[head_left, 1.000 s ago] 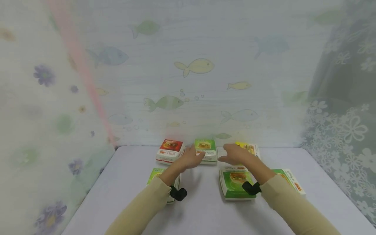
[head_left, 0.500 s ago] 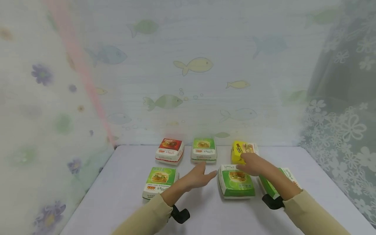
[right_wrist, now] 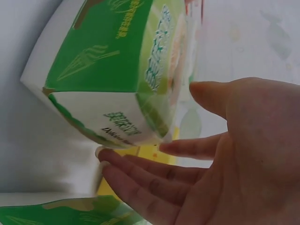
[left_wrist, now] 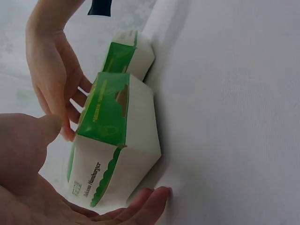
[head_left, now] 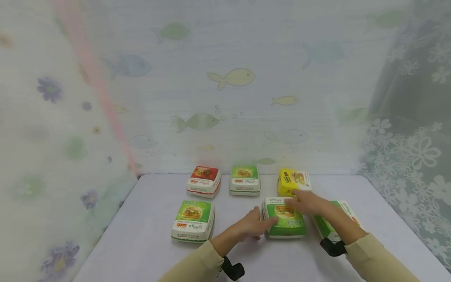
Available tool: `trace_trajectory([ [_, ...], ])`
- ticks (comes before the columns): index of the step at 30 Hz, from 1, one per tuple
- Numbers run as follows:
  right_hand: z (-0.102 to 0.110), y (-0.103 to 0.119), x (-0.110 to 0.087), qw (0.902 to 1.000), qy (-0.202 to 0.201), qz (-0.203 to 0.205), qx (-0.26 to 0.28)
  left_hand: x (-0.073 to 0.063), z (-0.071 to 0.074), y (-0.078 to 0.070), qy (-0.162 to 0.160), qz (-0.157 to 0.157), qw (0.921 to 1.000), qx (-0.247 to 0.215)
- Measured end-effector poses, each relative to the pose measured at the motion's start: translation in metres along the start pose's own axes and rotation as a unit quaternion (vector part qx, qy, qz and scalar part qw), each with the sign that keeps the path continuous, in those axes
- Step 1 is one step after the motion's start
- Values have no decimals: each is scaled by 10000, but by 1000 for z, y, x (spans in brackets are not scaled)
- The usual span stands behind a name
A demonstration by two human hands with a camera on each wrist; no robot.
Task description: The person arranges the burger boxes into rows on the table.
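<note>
A green and white hamburger box (head_left: 286, 227) lies on the white table between my two hands. At its left side is my left hand (head_left: 251, 225), thumb over the near top edge, fingers low by the table; in the left wrist view these fingers (left_wrist: 145, 206) lie by the box's lower side. My right hand (head_left: 310, 202) is at the box's right far corner. The right wrist view shows its fingers (right_wrist: 164, 183) extended along the end wall of the box (right_wrist: 98, 61), thumb apart from it. Neither hand is curled round the box; exact contact is hard to tell.
Behind stand a red and white box (head_left: 203, 182), a green and white box (head_left: 244, 181) and a yellow box (head_left: 294, 182). Another green box (head_left: 193, 221) sits at left, and one (head_left: 327, 225) lies partly under my right forearm. Patterned curtains (head_left: 225, 117) surround the table (head_left: 141, 235).
Both hands have come back from the far row towards the near middle box. The left hand moved right and nearer to the box's left side; the right hand moved right, then slightly nearer. The boxes stayed put.
</note>
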State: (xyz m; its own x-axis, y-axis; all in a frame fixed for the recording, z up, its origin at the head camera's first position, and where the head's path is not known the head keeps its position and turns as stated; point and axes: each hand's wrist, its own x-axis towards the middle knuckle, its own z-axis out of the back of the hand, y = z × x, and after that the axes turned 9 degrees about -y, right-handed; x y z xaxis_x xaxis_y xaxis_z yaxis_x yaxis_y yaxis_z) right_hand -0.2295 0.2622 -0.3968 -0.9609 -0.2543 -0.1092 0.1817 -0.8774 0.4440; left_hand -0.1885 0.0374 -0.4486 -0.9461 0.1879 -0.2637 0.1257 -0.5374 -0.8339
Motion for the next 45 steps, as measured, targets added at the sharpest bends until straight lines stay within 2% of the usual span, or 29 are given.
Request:
trace_trajectory([
  [8,-10,-9,-2,9978,135,147,631,3,-5,-1,74,13,9995,-309],
  [14,-9,-9,-2,9987,113,126,487,6,-1,2,256,-7,9990,-358],
  [21,-10,-7,-11,9996,269,25,15,8,21,4,333,-15,9994,56],
  [26,-7,-1,-16,9993,344,-39,-163,12,28,4,312,-17,9995,106],
  [36,1,1,-2,9994,231,258,-40,2,14,9,86,-139,9995,254],
  [41,-2,0,7,9988,402,282,78,2,7,10,107,-147,9997,182],
  [45,-7,-1,8,9980,581,192,124,3,8,12,141,-132,9998,35],
])
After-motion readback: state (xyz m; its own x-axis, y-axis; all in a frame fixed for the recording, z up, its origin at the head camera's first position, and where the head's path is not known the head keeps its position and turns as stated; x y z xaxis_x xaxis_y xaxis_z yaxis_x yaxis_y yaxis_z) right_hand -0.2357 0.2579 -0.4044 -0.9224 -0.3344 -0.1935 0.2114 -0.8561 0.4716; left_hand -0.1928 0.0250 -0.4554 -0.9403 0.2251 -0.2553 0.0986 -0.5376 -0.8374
